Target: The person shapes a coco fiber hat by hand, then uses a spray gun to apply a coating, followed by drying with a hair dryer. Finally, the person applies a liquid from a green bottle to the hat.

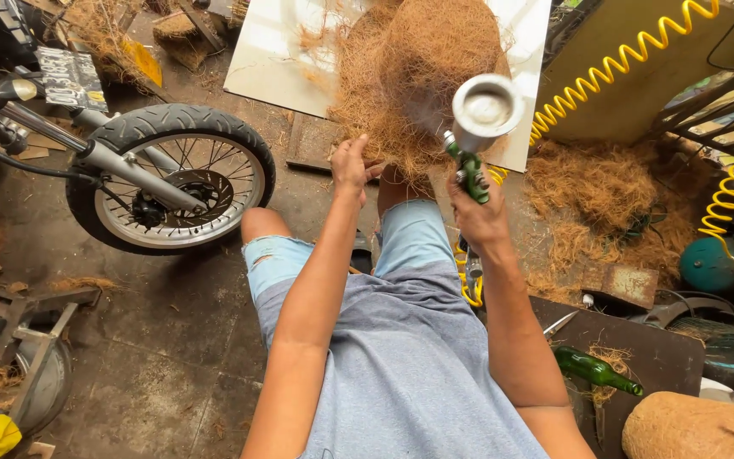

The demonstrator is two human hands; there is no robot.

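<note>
Head view looks down at a person sitting with knees apart. The right hand is wrapped tight around the green grip of a spray gun. The gun stands almost upright, with its round silver cup on top, open side to the camera. A yellow curly hose runs up and away to the right behind the gun.

The left hand is open, with fingers spread, and it presses on the lower edge of a big fiber mound. The mound is brown and hairy. It sits just past the knees, on a white board that lies on the floor. The spray gun is in front of the mound's right side.

More loose fiber lies in a heap on the floor to the right. A green bottle lies on a dark table by the right elbow. A brown fiber-covered shape is in the bottom right corner.

To the left stands a motorbike wheel with a black tire and silver spokes, well apart from the hands. The floor is dark and dirty.
</note>
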